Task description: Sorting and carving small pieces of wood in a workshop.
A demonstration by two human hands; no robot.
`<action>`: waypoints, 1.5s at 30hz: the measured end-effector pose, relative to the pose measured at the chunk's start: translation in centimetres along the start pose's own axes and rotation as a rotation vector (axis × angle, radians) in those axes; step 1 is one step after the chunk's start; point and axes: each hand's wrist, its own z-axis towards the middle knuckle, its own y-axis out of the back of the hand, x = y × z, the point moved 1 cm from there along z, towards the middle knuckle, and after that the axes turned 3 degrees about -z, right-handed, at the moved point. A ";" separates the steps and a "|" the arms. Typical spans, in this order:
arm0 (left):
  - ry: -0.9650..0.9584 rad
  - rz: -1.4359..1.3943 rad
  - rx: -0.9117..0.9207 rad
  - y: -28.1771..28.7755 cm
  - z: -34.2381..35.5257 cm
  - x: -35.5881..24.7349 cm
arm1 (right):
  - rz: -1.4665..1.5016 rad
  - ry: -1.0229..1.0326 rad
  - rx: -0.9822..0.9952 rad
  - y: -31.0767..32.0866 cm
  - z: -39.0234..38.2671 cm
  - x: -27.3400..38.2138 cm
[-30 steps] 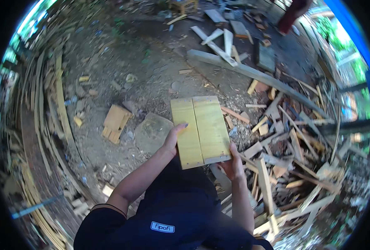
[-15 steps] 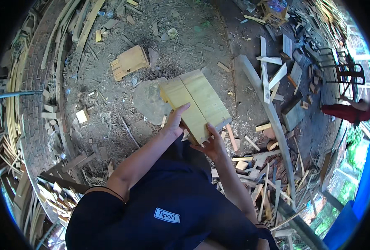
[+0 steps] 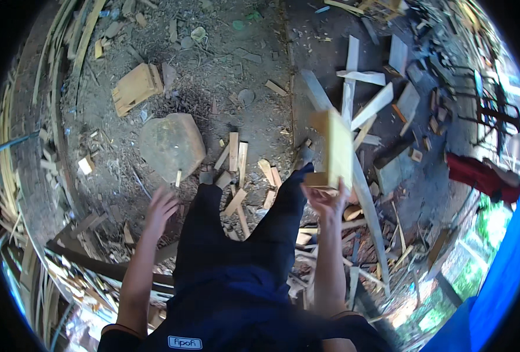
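My right hand (image 3: 325, 203) grips a small pale wooden stool-like piece (image 3: 340, 149) by its near end. The piece is turned up on edge, off the ground, and blurred by motion. My left hand (image 3: 163, 206) is empty, its fingers apart, above the ground left of my knees. Just beyond that hand lies a flat grey stone (image 3: 169, 146). A similar pale wooden piece (image 3: 137, 89) rests on the ground farther off to the left.
Short wood offcuts (image 3: 234, 151) lie between my feet. A long beam (image 3: 362, 188) and crossed white boards (image 3: 351, 79) are on the right. Beyond them stand a dark metal chair frame (image 3: 497, 114) and a person in red (image 3: 483, 176). Long strips (image 3: 84, 47) line the left.
My left hand has let go of the wooden piece and moved left. My right hand has carried it to the right and tipped it on edge. The stone now shows fully.
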 end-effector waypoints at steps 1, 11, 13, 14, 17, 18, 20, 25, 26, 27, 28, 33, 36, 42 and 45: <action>0.061 0.077 -0.292 2.8 -1.6 2.3 | 0.010 0.091 -0.074 1.3 3.3 5.2; 1.097 0.689 -0.557 -5.9 -21.6 11.0 | -0.103 0.532 -0.228 14.2 27.2 52.5; 1.089 0.702 -0.489 -9.3 -18.2 9.6 | -0.096 0.556 -0.292 16.8 29.7 58.2; 0.975 0.745 -0.462 -10.7 -16.2 8.7 | -0.062 0.590 -0.366 18.2 30.8 60.7; 0.677 0.789 -0.708 -14.0 -11.3 5.6 | 0.105 0.441 -0.286 21.8 35.1 64.8; 0.611 0.933 -0.705 -15.1 -9.8 4.7 | 0.155 0.416 -0.287 22.7 36.1 65.4; 0.623 1.021 -0.748 -17.3 -6.4 4.6 | 0.237 0.371 -0.300 23.7 36.8 65.5; 0.607 0.896 -0.469 -27.0 0.7 7.9 | 0.085 0.260 -0.080 20.4 36.3 57.7; 0.579 0.907 -0.404 -29.3 2.0 8.7 | -0.025 0.210 -0.191 19.4 35.8 55.7; 0.553 0.883 -0.349 -31.6 3.0 9.3 | -0.046 0.212 -0.075 18.5 35.2 53.0; 0.542 0.870 -0.289 -33.7 3.8 9.7 | -0.107 0.148 -0.098 17.8 34.2 51.2; 0.348 0.752 0.085 -39.6 3.3 10.2 | -0.187 0.188 -0.086 17.8 26.8 44.4; 0.275 0.651 0.121 -36.1 -0.1 9.9 | -0.364 0.271 -0.176 19.0 21.4 43.1; 0.114 0.530 -0.324 -15.1 -11.3 13.6 | -0.588 0.594 -0.247 17.2 14.8 38.5; 0.007 0.190 -0.586 -3.4 -17.8 18.9 | -0.838 0.411 -0.081 11.2 16.1 29.8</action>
